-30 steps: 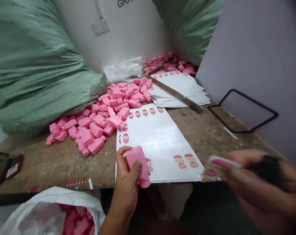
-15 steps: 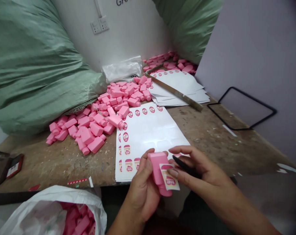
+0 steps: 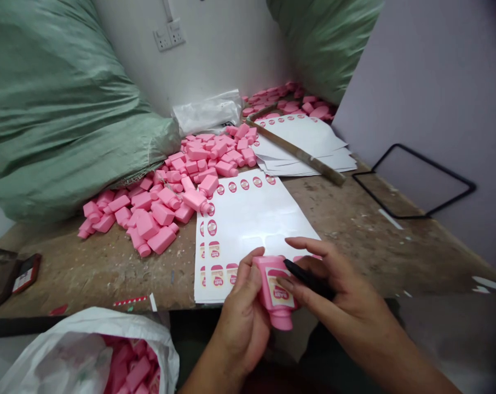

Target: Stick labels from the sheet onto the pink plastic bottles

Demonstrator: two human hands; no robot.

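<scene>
Bottle is positioned between both hands at the near edge of the desk. Its long axis runs toward the wearer, neck nearest, base away, canted slightly right. Left hand, at the bottle's left side, is curled closed around the body. Right hand, approaching from the right, is partly closed around a black tool; its thumb contacts the label on the upward face. Both hands are equally near.

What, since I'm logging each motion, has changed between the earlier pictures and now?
The right hand moved left, bringing its label onto the bottle, which the left hand shifted right and still holds. The bottle pile and label sheets stayed put.
</scene>
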